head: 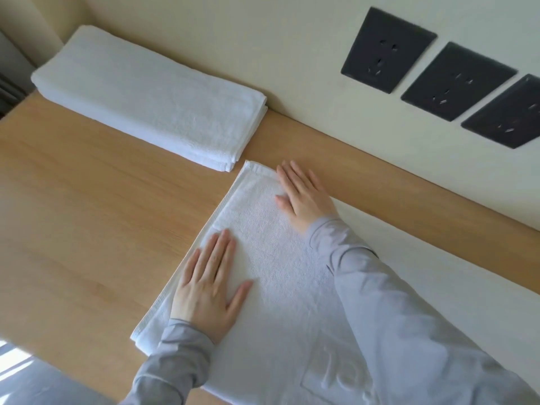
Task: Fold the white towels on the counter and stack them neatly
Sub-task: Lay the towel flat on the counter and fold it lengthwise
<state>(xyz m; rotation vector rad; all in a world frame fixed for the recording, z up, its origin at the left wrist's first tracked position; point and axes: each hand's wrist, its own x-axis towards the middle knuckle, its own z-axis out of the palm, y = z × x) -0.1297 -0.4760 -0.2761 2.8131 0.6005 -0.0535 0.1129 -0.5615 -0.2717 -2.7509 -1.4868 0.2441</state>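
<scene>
A white towel [280, 276] lies flat on the wooden counter [87, 206], running from the centre toward the lower right. My left hand [211, 283] presses flat on its near left part, fingers straight. My right hand [304, 197] rests flat on its far end near the corner, fingers straight and together. A stack of folded white towels [152, 95] sits at the back left against the wall, its end close to the flat towel's far corner.
Three dark wall sockets [455, 80] are set in the cream wall above the counter's back edge. The counter's front edge runs along the lower left, with floor below it.
</scene>
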